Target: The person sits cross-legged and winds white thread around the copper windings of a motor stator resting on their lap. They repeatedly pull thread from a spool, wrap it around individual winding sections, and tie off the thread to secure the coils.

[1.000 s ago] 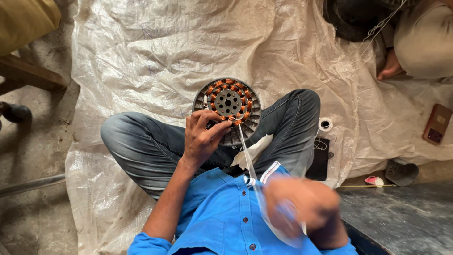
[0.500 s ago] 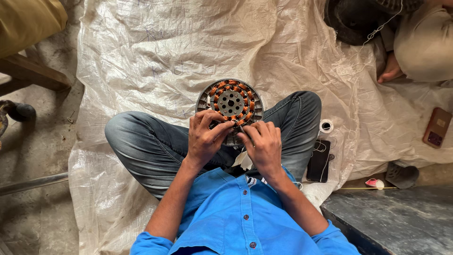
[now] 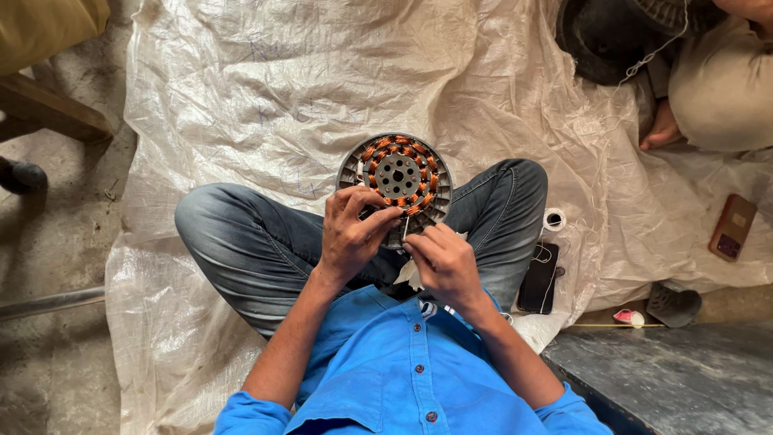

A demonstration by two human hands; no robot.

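I sit cross-legged in jeans with a round motor stator (image 3: 396, 173) resting between my knees; it has a grey metal core and orange copper coils in a ring. My left hand (image 3: 353, 232) grips its near rim, fingers curled over the coils. Just right of it, my right hand (image 3: 441, 259) pinches a thin white string or sleeve at the stator's lower edge. What the fingers hold is partly hidden by the hand.
A white plastic sheet (image 3: 266, 97) covers the floor. A tape roll (image 3: 553, 219) and dark phone (image 3: 538, 278) lie by my right knee. Another person (image 3: 717, 80) sits at the top right, beside a brown phone (image 3: 732, 228). A wooden piece (image 3: 48, 109) is left, a dark slab (image 3: 660, 379) lower right.
My right hand was pulled back near the camera drawing a white string taut; it has come forward to the stator's lower edge. The left hand stayed on the rim.
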